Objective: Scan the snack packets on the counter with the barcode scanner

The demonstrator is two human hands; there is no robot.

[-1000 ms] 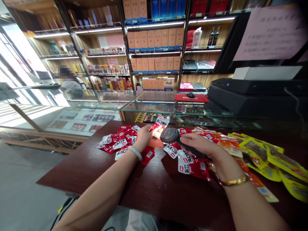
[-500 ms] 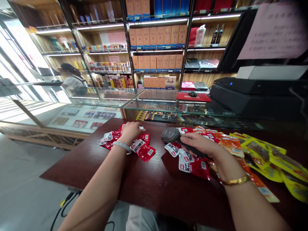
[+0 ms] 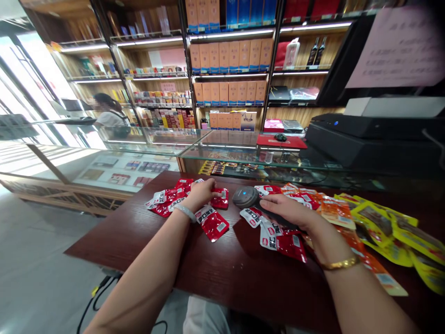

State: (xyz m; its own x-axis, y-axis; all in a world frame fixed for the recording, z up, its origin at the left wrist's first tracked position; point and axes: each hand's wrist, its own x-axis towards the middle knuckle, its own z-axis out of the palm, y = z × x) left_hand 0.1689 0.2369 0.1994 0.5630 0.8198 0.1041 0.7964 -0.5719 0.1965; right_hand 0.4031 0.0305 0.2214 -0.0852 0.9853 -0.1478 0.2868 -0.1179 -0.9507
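Our right hand [image 3: 290, 209] grips the scanner [image 3: 245, 196]; left hand [image 3: 201, 192], just beside it, pinches a red packet [image 3: 220, 198]. Barcode should face the scanner.

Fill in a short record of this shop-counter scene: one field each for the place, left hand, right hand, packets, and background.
Place: dark wooden table in front of a glass counter
Left hand: rests on the red packets
Right hand: grips a black scanner, head pointing left
Packets: red around both hands, orange packets and yellow packets to the right
Background: shelves of boxes, a person at far left
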